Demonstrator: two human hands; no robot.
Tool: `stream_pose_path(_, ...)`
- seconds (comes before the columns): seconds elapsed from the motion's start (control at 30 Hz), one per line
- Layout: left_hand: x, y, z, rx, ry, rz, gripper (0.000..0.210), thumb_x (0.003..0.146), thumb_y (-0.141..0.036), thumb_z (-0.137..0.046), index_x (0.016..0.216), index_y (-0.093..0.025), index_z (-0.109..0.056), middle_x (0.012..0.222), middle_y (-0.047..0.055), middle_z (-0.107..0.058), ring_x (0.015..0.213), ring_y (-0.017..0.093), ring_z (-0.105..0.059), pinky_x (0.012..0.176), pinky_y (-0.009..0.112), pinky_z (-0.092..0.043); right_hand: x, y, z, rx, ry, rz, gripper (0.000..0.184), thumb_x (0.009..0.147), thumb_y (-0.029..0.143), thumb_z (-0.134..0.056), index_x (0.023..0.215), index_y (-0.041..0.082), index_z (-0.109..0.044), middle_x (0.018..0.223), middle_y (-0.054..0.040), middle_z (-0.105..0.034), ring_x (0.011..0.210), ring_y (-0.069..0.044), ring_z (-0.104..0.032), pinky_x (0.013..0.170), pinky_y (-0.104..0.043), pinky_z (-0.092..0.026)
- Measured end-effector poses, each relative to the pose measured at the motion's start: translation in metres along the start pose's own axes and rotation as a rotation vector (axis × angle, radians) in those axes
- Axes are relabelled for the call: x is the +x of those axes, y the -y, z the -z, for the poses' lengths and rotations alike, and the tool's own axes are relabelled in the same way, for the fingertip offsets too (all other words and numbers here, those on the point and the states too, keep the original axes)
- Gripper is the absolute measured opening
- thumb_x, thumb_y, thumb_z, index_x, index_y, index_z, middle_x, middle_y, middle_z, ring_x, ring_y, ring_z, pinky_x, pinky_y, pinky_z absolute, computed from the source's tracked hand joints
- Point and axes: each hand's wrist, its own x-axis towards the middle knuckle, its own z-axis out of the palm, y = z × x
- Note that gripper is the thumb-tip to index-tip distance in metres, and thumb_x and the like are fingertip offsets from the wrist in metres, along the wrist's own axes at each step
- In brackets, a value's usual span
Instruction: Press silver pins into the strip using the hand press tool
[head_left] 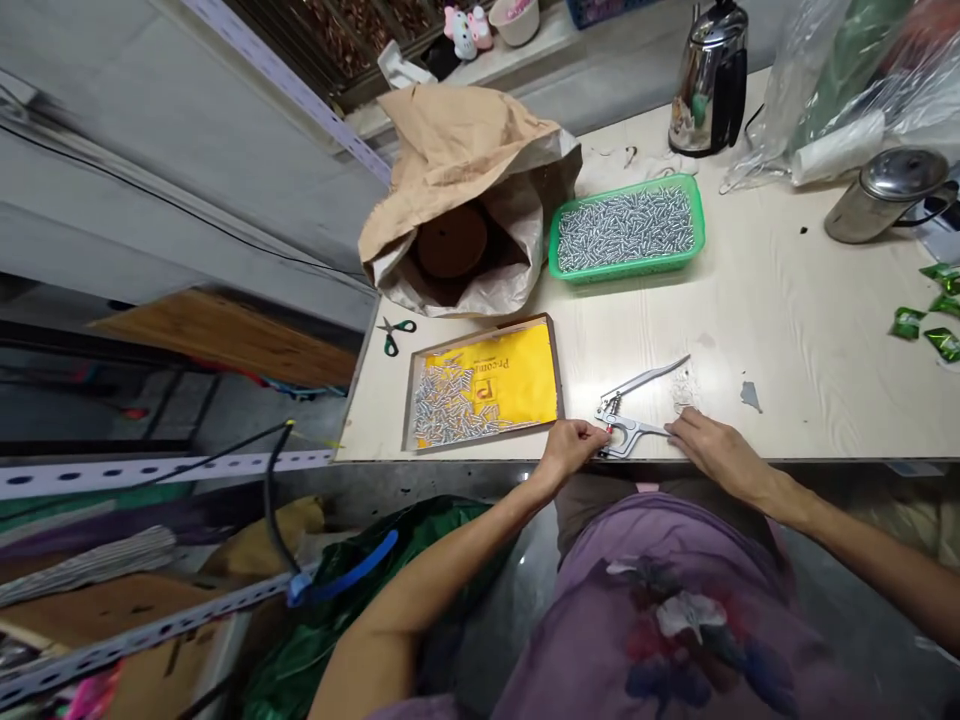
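Pinched at the head of the snap pliers (pixel 628 418), the left hand (pixel 571 446) sits just right of the shallow tray (pixel 559 372) of small metal pieces, while the right hand (pixel 712 447) lies loosely curled, fingers touching the lower handle near the table (pixel 810 330) edge.

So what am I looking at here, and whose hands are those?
The camera sits on a person's head, looking down at their own two hands on a pale wooden table. The left hand pinches the head of a silver metal plier tool; the right hand rests on its handle. Nearby lie a green plastic basket of small silver metal pieces, a shallow tray with a yellow sheet, green-handled scissors and a brown paper sack.
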Motion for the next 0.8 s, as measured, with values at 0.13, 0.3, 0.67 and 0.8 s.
stream_pose_path(0.13,0.002,-0.004,0.003,0.1,0.021,-0.014,0.024,0.066,-0.034,-0.066,0.058,-0.011,-0.065,0.044,-0.006,-0.043,0.046,0.006,-0.035,0.047,0.019,-0.025,0.0,0.001,-0.001,-0.007,-0.004,-0.001,0.026,0.097,0.018,-0.035,0.09,0.018,-0.06,0.088,-0.0075,-0.059,0.08,-0.019,-0.061,0.069,-0.032,-0.054)
stream_pose_path(0.3,0.01,-0.007,0.01,0.206,0.111,-0.034,0.026,0.065,-0.033,-0.067,0.053,-0.011,-0.062,0.043,-0.006,-0.042,0.045,0.005,-0.034,0.047,0.019,-0.024,-0.001,0.003,0.0,-0.022,0.004,-0.001,0.027,0.098,0.017,-0.034,0.087,0.019,-0.058,0.088,-0.0069,-0.058,0.078,-0.018,-0.059,0.068,-0.031,-0.051)
stream_pose_path(0.67,0.02,0.001,0.014,0.115,0.273,0.094,0.031,0.06,-0.04,-0.075,0.057,-0.011,-0.064,0.042,-0.005,-0.046,0.039,0.005,-0.033,0.041,0.019,-0.02,0.015,-0.014,0.02,-0.198,0.032,0.015,0.066,0.081,0.051,-0.065,0.135,0.019,-0.044,0.142,-0.0206,-0.043,0.125,-0.038,-0.044,0.091,-0.05,-0.045)
stream_pose_path(0.8,0.017,0.0,0.014,0.118,0.272,0.102,0.03,0.062,-0.039,-0.074,0.056,-0.012,-0.062,0.041,-0.005,-0.045,0.038,0.004,-0.033,0.04,0.019,-0.018,0.036,-0.029,0.024,-0.252,0.119,0.053,0.09,0.071,0.064,-0.068,0.142,0.021,-0.034,0.147,-0.0203,-0.039,0.132,-0.041,-0.034,0.095,-0.053,-0.039)
